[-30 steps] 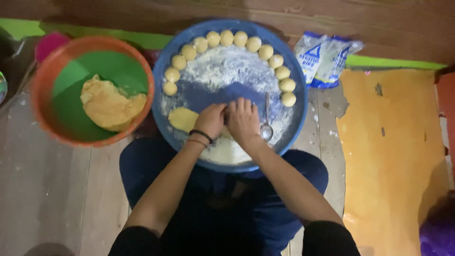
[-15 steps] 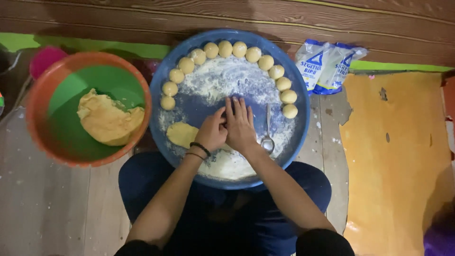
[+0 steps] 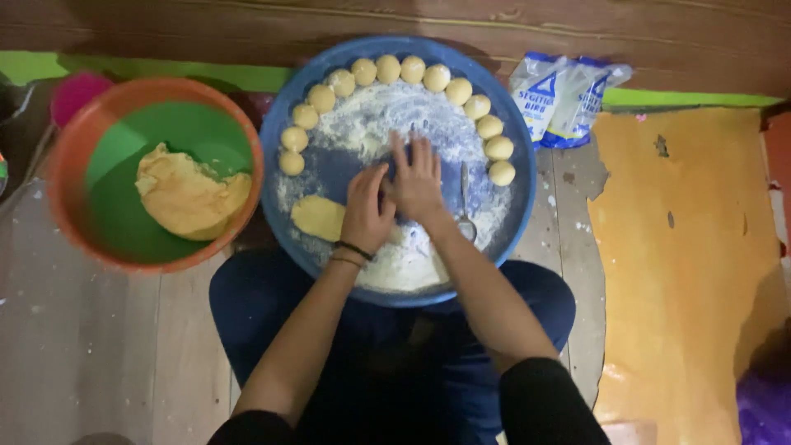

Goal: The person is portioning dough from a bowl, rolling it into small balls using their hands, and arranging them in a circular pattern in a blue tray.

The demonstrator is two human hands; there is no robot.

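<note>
Head view: my left hand (image 3: pixel 365 210) and right hand (image 3: pixel 418 180) press side by side on the floured blue tray (image 3: pixel 519 206), dough balls (image 3: pixel 437 77) ringing its rim; an orange bowl (image 3: pixel 66 165) holds dough (image 3: pixel 188 194).

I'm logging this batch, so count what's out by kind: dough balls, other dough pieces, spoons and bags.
Dough balls: 14
Flat dough piece: 1
Dough lump in the bowl: 1
Spoon: 1
Bags: 2
Total: 19
</note>
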